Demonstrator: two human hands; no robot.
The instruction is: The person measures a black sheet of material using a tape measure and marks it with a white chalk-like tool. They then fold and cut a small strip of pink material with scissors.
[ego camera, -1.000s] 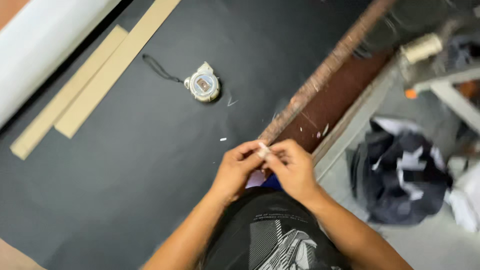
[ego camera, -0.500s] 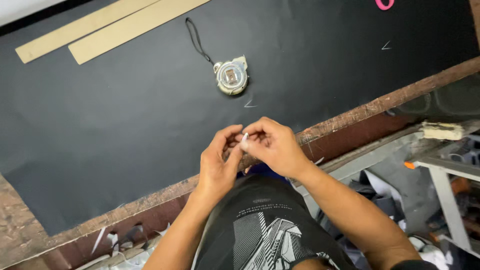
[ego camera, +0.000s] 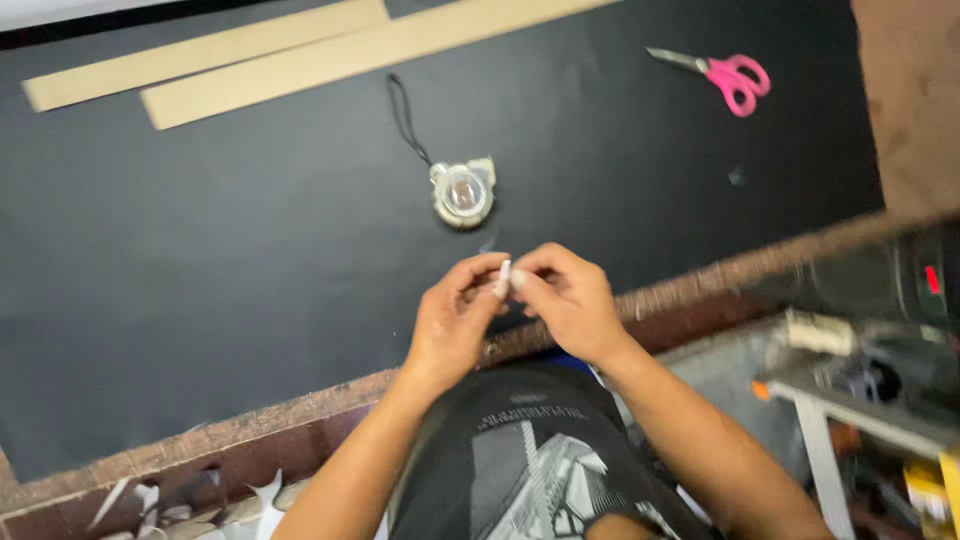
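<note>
My left hand (ego camera: 452,320) and my right hand (ego camera: 568,300) meet over the near edge of a black sheet (ego camera: 220,260). Between their fingertips they pinch one small white piece (ego camera: 504,276), perhaps chalk. A round tape measure (ego camera: 463,190) with a black wrist cord lies on the sheet just beyond my fingers. Pink-handled scissors (ego camera: 725,75) lie at the far right of the sheet.
Two long tan strips (ego camera: 330,50) lie along the sheet's far edge. The worn wooden table edge (ego camera: 300,410) runs below the sheet. Scraps (ego camera: 180,500) lie on the floor at lower left. A cluttered stand (ego camera: 870,390) is at the right.
The view has swung, bringing the scissors into sight at the right. My hands stay together on the white piece near the sheet's edge; the tape measure has not moved on the sheet.
</note>
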